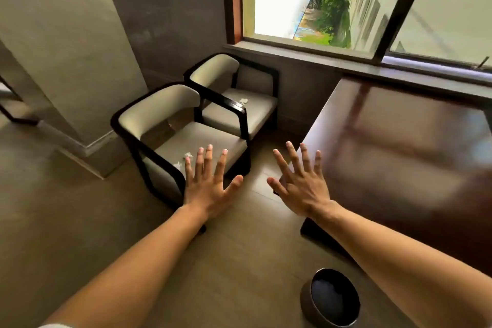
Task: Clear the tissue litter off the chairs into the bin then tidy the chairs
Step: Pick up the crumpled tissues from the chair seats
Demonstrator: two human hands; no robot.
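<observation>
Tissue scraps lay on 2 seats: near chair (186,141) tissue (187,155), far chair (239,106) tissue (243,100). Left hand (206,189) and right hand (300,186) hovered splayed, holding nothing. Clearing seemed unstarted; next, pinch the near scraps and carry them to the bin (330,298).

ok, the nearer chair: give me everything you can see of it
The nearer chair has a dark, glossy frame that looks like wood, looping round as arms and legs, with a curved beige padded back and flat beige seat. It stands upright on the floor, close beside the far chair, facing the table. White tissue scraps lie near the seat's front left edge. The left hand, fingers spread, overlaps the seat front in view; whether it touches is unclear.
</observation>
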